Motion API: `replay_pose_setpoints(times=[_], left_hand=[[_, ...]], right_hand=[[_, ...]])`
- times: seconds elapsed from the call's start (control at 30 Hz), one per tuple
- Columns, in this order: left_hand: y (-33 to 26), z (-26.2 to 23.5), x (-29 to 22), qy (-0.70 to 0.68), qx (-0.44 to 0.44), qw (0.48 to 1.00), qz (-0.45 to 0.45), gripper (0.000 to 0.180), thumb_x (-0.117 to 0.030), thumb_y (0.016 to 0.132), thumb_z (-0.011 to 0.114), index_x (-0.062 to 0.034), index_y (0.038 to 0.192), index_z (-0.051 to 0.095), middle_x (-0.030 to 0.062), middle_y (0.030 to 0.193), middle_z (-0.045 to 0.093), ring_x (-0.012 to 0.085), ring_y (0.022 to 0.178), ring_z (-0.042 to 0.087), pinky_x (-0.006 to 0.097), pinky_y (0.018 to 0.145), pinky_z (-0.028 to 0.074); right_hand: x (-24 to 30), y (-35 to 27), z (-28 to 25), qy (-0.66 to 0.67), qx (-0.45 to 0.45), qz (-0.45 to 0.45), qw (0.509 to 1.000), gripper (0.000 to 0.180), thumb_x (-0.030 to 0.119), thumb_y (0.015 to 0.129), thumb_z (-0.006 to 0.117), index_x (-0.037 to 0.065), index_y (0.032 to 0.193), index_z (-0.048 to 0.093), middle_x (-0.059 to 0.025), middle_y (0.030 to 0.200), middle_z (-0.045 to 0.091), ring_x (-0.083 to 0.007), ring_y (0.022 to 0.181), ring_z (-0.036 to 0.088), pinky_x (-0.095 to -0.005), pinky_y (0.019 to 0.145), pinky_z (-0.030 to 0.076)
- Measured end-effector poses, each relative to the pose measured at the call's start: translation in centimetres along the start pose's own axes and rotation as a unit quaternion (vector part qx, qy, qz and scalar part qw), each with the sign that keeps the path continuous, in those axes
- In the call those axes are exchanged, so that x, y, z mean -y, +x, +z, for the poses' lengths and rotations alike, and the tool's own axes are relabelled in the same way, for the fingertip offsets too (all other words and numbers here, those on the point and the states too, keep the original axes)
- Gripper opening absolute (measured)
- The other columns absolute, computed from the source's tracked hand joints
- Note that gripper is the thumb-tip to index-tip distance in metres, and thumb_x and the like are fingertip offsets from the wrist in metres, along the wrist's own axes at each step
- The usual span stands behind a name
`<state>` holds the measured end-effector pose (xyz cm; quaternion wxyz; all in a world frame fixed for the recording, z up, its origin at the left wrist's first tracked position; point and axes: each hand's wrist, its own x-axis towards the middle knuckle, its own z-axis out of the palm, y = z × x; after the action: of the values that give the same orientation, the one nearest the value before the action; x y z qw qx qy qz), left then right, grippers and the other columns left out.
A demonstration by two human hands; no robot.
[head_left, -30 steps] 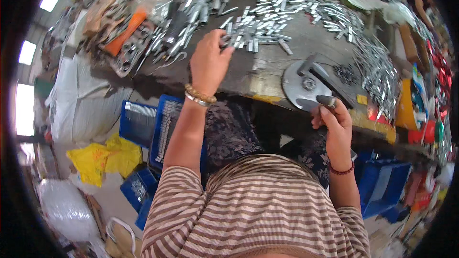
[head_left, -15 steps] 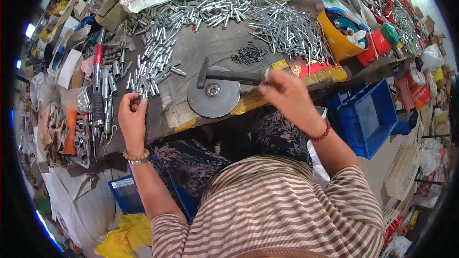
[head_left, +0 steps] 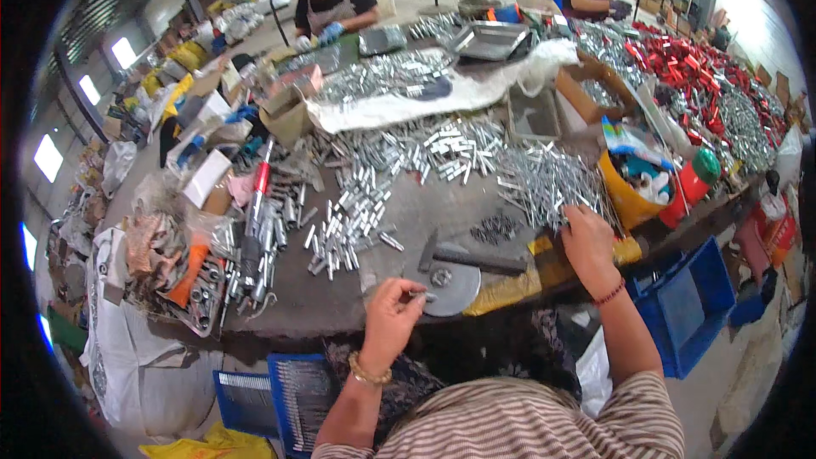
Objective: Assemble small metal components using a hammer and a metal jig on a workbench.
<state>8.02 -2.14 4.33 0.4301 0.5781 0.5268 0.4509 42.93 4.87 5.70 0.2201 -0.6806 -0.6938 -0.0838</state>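
Observation:
My left hand (head_left: pixel 393 323) is closed in a pinch at the near left of a round grey metal disc (head_left: pixel 463 289). Between its fingertips is a short silver metal tube (head_left: pixel 416 292), only partly visible. A hammer (head_left: pixel 480 258) lies across the disc and the bench, its head to the left. Out to the right, my right hand (head_left: pixel 590 246) has its fingertips pinched at the near edge of a pile of thin metal rods (head_left: pixel 544 183). What those fingertips hold is too small to make out. Small dark pins (head_left: pixel 500 229) lie in a heap beyond the hammer.
Loose silver tubes (head_left: pixel 348 217) spread over the bench's left and middle. Tools, including a red-and-black one (head_left: pixel 257 204), lie farther left. A yellow tub (head_left: pixel 629 191) stands right of the rods, above blue crates (head_left: pixel 684 314). Two people work across the bench.
The view has tilted up, showing the far bench and people. My left hand has left the tubes for the disc, carrying one. My right hand has gone from the hammer handle to the rods.

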Motion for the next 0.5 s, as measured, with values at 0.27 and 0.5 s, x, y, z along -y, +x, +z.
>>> replay_pose_setpoints(times=[0.27,0.5], left_hand=[[-0.6,-0.4,-1.3,0.208,0.000,0.971,0.121,0.014,-0.010,0.091,0.072,-0.0017,0.102,0.072,0.0115,0.100,0.065,0.0284,0.087,0.066,0.037,0.075,0.053],[-0.2,-0.5,-0.2,0.293,-0.014,0.948,0.125,0.016,-0.017,0.088,0.074,-0.0054,0.100,0.072,0.0111,0.100,0.064,0.0338,0.095,0.065,0.043,0.081,0.052]], right_hand=[[0.0,0.0,-5.6,0.051,0.108,-0.091,0.989,0.012,0.008,0.078,0.071,0.001,0.088,0.068,-0.0165,0.090,0.063,-0.0398,0.087,0.065,-0.0490,0.078,0.052],[-0.1,0.4,0.8,0.176,0.098,-0.078,0.976,0.016,0.009,0.080,0.075,0.000,0.087,0.063,-0.0208,0.092,0.062,-0.0431,0.090,0.063,-0.0509,0.077,0.051]])
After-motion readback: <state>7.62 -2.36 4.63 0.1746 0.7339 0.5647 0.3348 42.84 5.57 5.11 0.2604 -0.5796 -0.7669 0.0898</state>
